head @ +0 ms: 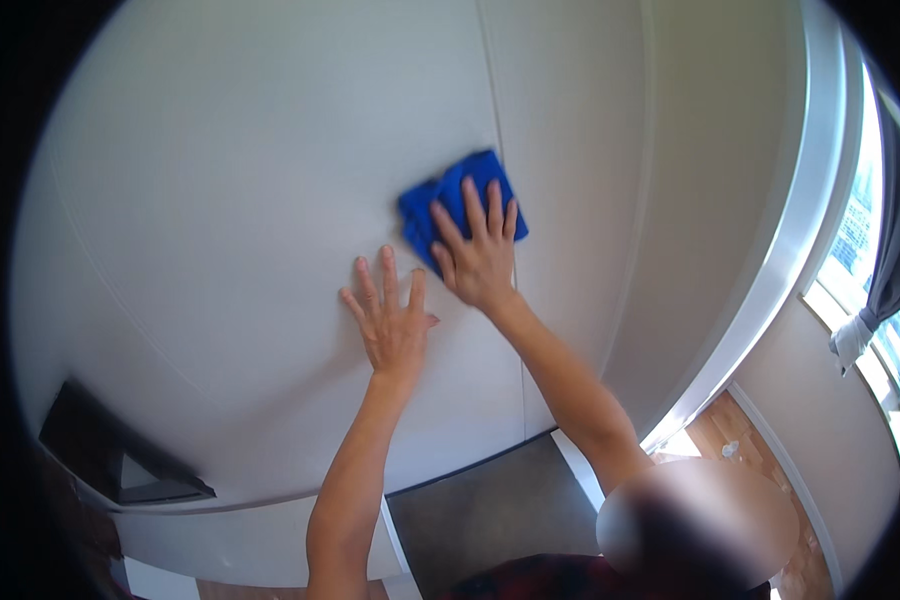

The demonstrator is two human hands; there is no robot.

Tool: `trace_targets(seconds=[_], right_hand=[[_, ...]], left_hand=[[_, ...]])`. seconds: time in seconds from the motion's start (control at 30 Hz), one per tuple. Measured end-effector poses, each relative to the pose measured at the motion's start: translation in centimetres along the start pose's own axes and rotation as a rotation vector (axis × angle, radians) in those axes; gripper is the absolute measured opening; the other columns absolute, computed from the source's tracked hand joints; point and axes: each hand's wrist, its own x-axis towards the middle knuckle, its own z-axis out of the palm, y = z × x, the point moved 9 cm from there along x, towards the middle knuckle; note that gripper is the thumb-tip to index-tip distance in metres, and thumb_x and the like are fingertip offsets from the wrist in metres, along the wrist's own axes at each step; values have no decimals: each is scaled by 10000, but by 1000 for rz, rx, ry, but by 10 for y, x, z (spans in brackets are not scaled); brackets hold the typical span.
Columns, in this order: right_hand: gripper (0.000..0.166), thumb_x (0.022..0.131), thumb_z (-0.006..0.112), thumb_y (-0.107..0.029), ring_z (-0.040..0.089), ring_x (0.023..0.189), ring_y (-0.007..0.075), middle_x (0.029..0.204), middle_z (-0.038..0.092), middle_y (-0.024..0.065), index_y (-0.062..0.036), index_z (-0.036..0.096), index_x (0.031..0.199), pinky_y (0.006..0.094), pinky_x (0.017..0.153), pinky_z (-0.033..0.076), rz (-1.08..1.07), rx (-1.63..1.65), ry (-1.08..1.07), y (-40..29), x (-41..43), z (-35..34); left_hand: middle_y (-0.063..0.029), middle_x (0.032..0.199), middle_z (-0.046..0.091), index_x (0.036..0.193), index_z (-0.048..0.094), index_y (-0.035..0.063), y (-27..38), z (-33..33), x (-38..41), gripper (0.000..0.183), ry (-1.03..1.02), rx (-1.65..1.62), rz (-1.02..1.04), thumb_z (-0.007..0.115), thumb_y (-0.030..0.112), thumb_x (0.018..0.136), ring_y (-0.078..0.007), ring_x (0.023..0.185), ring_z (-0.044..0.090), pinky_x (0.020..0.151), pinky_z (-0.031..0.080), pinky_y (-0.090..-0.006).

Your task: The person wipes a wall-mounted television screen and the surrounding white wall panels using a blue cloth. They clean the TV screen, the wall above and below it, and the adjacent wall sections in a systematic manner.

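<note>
A folded blue cloth (420, 206) lies flat against a large pale wall panel (255, 172), beside a narrow vertical seam. My right hand (484, 251) presses on the cloth with its fingers spread, covering the cloth's middle and lower part. Lower and to the left, my left hand (396, 326) has its fingers apart and holds nothing. It is at the pale panel, where its shadow falls; whether the whole palm touches cannot be seen.
At lower left stands a dark flat screen (94, 442) above a white ledge (240, 544). A dark brown surface (487, 510) lies below my arms. On the right are a shiny pale trim (787, 225), a window (855, 232) with a tied grey curtain (896, 255), and wooden flooring (712, 427).
</note>
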Motion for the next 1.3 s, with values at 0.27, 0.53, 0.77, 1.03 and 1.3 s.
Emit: trace_targets(seconds=[0.27,0.53,0.77,1.03,1.3], right_hand=[[588,994,543,-332,146,1523,523,1651,208,290,-106,453,1529,642,1215,110,325,-143,30,107,-128,-4],[683,998,567,-279,106,1493,604,1653,105,340,-72,312,1598,652,1198,171,759,-47,74,78,-184,20],[644,993,574,-289,108,1524,541,1677,140,270,-132,374,1585,669,1201,125,465,-58,111,112,-69,-17],[624,1059,446,-329,146,1507,551,1668,116,295,-80,286,1608,594,1220,183,930,-101,260,210,-159,-25],[614,1037,506,-312,140,1505,561,1672,132,281,-103,347,1593,657,1189,188,616,-81,176,168,-77,-34]], left_hand=[[-166,1710,98,1355,532,177,0,5,-2,798,30,44,-8,919,306,669,-503,1546,67,1142,168,-784],[-169,1707,104,1353,513,194,11,7,2,815,65,70,-7,931,280,659,-505,1543,80,1136,201,-782],[-179,1701,127,1342,527,187,7,4,-3,804,72,65,2,937,254,654,-507,1539,104,1121,233,-781],[-188,1701,119,1349,518,175,13,3,5,783,42,35,-19,929,211,684,-499,1545,88,1143,203,-768],[-182,1698,133,1355,504,186,12,5,-1,780,41,44,-7,923,217,697,-500,1540,113,1138,218,-766]])
